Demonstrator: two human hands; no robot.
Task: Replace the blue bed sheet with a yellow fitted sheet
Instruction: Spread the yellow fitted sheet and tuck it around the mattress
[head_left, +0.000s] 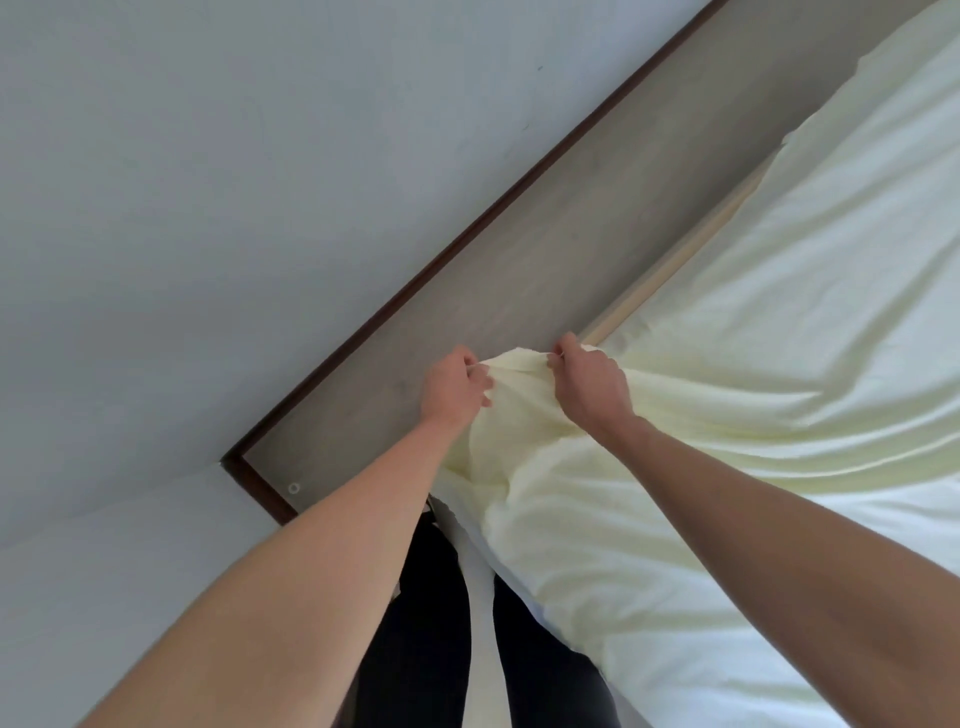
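Yellow fitted sheet (753, 364) covers the mattress, wrinkled, its corner bunched up at the near bed corner by the grey floor (519, 260). Left hand (452, 387) and right hand (587, 387) both grip the sheet's hem, close together, fingers curled around the edge. Wooden bed rail (675, 260) shows beside the sheet.
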